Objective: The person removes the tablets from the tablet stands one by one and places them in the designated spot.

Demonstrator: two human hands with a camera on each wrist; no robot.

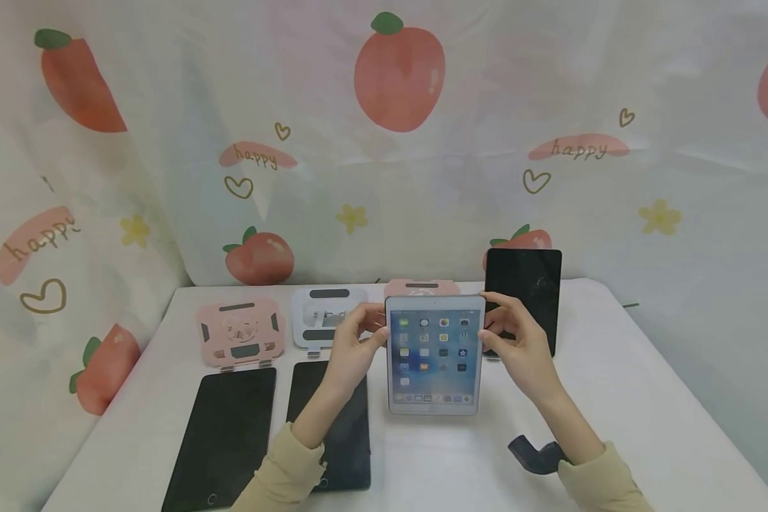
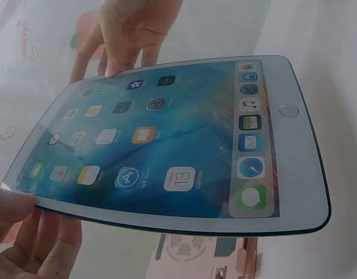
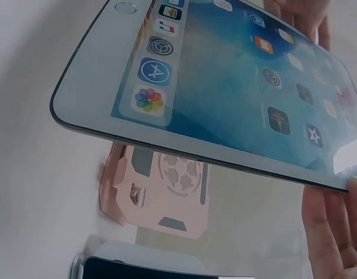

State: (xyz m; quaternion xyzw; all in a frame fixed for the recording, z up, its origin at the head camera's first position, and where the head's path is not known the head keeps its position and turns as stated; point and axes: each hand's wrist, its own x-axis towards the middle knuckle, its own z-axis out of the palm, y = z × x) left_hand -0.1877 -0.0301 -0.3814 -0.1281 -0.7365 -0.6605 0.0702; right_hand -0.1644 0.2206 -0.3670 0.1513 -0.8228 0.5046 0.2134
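A white tablet [image 1: 434, 363] with its screen lit, showing rows of app icons over a blue background, is held up above the table. My left hand [image 1: 356, 348] pinches its left edge near the top, thumb on the front and fingers behind. On the opposite edge, my right hand [image 1: 523, 350] grips it the same way. The left wrist view shows the round home button [image 2: 289, 110] on the white border. Behind the tablet, and partly hidden by it, is a pink stand [image 3: 166, 192] with a ball-shaped cut-out pattern.
At the left stand another pink stand [image 1: 208, 326] and a white stand [image 1: 307, 302]. Two dark-screened tablets lie before them, one farther left [image 1: 227, 434], one [image 1: 345, 441] partly under my left forearm. A dark tablet [image 1: 525, 274] leans upright at right. A black curved object [image 1: 531, 456] shows by my right wrist.
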